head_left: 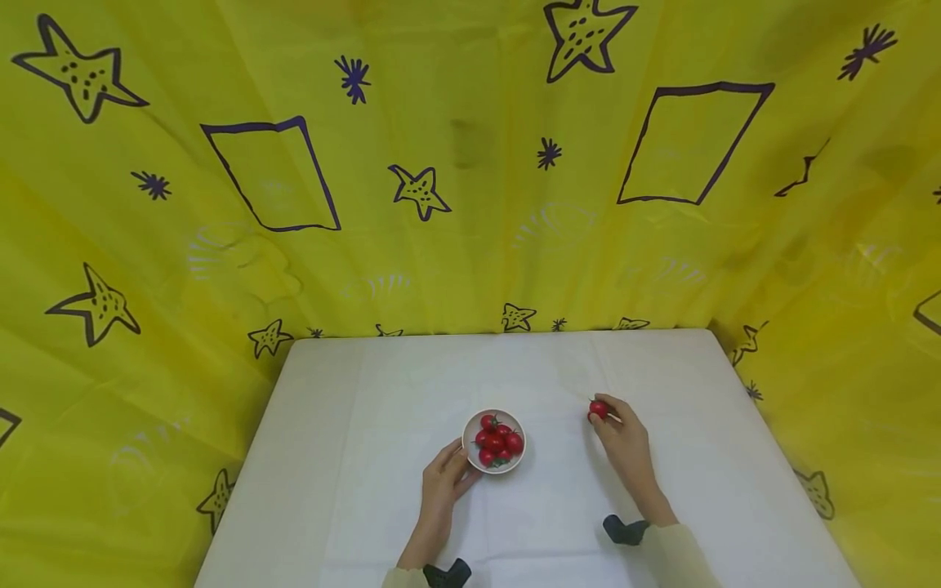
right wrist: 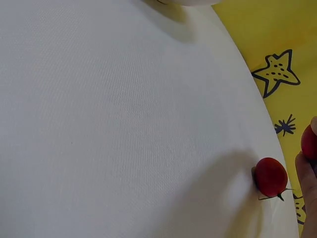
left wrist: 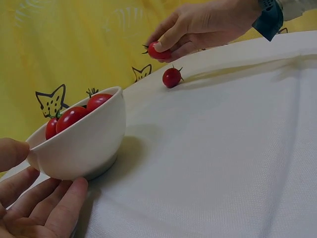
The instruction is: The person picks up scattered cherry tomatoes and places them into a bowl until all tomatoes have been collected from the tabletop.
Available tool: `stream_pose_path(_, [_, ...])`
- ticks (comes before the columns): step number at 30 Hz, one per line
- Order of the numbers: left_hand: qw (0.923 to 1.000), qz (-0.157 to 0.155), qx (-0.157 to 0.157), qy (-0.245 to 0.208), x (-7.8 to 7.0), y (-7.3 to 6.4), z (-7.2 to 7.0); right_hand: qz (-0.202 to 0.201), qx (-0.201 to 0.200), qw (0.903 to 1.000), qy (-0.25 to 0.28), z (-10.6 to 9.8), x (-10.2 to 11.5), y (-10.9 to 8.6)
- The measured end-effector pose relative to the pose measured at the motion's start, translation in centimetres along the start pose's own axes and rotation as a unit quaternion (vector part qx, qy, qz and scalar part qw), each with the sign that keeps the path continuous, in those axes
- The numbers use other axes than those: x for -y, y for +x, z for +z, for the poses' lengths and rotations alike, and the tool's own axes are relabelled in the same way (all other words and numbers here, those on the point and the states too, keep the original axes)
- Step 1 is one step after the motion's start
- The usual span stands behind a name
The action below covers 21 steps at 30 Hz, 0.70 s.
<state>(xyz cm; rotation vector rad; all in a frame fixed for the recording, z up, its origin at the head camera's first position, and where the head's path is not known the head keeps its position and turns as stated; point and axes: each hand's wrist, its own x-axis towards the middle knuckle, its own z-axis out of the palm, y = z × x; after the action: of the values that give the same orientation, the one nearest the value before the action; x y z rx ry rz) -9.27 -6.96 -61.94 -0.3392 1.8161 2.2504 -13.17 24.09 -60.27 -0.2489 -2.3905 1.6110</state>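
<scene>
A small white bowl [head_left: 468, 459] on the table contains several red cherry tomatoes [head_left: 494, 443]. My left hand [head_left: 443, 476] holds its near left side, the thumb at the rim and the fingertips low against the wall, as the left wrist view [left wrist: 47, 208] shows. To the right of the bowl, my right hand [head_left: 625, 441] pinches one cherry tomato [left wrist: 157, 50] between thumb and fingers, raised off the cloth. Below that hand another cherry tomato [left wrist: 172, 78] with a green stem lies on the table; the right wrist view shows this tomato [right wrist: 271, 177] close to the fingers.
White cloth [head_left: 412, 376] covers the table. Yellow curtains [head_left: 470, 245] printed with dark stars and frames hang behind it and along both sides. Each wrist wears a dark band, such as the right band [head_left: 625, 530].
</scene>
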Motion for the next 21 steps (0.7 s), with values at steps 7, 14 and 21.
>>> stream_pose_path(7, [1.0, 0.0, 0.001, 0.0, 0.0, -0.1, 0.0, -0.04, 0.02, 0.9988, -0.022, 1.0, 0.6, -0.3])
stream_pose_path(14, [1.0, 0.0, -0.001, -0.01, 0.0, 0.0, 0.1, -0.11, 0.031, 0.9928, -0.036, 2.2, 1.8, -0.8])
stream_pose_path(21, [1.0, -0.004, -0.007, -0.005, 0.0, 0.1, 0.0, -0.2, 0.045, 0.9788, -0.011, 4.1, 3.4, -1.2])
